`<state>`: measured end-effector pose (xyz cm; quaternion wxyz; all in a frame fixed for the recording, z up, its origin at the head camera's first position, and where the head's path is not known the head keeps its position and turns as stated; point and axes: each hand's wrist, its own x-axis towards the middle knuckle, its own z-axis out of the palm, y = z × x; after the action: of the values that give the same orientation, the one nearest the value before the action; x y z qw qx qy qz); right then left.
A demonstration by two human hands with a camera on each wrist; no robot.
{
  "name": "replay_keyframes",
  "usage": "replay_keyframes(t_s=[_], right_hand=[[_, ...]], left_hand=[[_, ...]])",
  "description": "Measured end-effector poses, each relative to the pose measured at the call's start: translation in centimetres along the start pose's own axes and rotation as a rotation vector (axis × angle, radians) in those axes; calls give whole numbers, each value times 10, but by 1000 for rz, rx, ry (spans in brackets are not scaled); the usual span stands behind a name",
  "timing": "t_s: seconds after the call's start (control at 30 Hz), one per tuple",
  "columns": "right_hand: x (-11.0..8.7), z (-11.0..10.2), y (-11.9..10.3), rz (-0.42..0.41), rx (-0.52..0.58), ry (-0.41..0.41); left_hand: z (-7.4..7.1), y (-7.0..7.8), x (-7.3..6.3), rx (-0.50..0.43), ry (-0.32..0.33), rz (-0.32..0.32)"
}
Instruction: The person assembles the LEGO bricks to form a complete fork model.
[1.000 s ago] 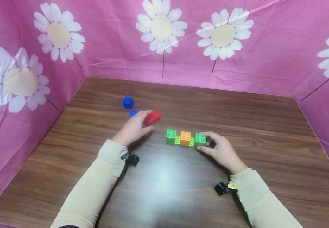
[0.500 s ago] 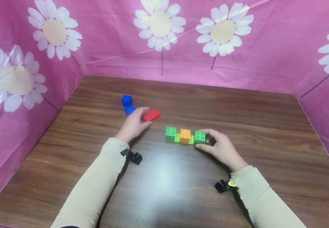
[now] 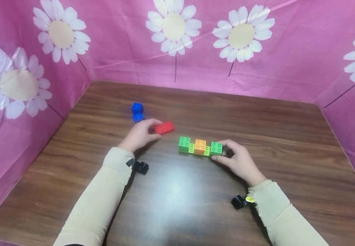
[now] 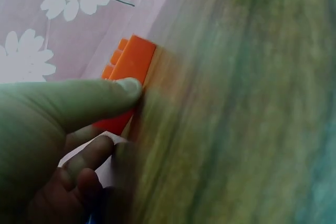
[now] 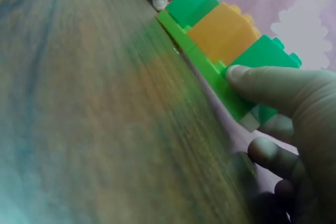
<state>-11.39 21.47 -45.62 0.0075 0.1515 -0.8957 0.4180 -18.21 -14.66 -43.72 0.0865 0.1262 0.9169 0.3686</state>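
My left hand (image 3: 139, 134) pinches the left end of a red toy building brick (image 3: 166, 127). In the left wrist view the thumb presses on the side of this red brick (image 4: 134, 59), its studs facing away. My right hand (image 3: 240, 162) grips the right end of a row of joined bricks: a lime-green base (image 3: 191, 148) with a green brick (image 3: 184, 144) on the left, an orange brick (image 3: 200, 147) in the middle and another green brick (image 3: 216, 148) on the right. In the right wrist view the thumb lies on that right-hand green brick (image 5: 265, 59), low over the tabletop.
Two blue bricks, one farther back (image 3: 137, 108) and one nearer (image 3: 138, 118), stand close together just beyond my left hand. The brown wooden table (image 3: 257, 119) is enclosed at the back and sides by a pink cloth (image 3: 119, 44) with white flowers.
The nearer blue brick has shifted left, closer to the other one. My left hand has drawn slightly left, and the red brick has turned more level across the view. The right hand keeps its place.
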Motion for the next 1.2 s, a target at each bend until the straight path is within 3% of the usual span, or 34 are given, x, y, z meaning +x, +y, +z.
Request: replay_keyframes(t_s=[0.13,0.33,0.7,0.97,1.2], right_hand=[[2,-5,-2,24,20,30],[2,-7,-3,73,56,14],[4,-14,-12,73,93,31],[4,-13,-15,85,114,15],[9,-17,-16,82,115,-3]], left_hand=[[-1,2,3,-16,-15,28],[6,4,0,-21,-31,7],[38,22,3,26,-116,133],[52,32,5,102,-133,178],[65,43,7,89,-110,229]])
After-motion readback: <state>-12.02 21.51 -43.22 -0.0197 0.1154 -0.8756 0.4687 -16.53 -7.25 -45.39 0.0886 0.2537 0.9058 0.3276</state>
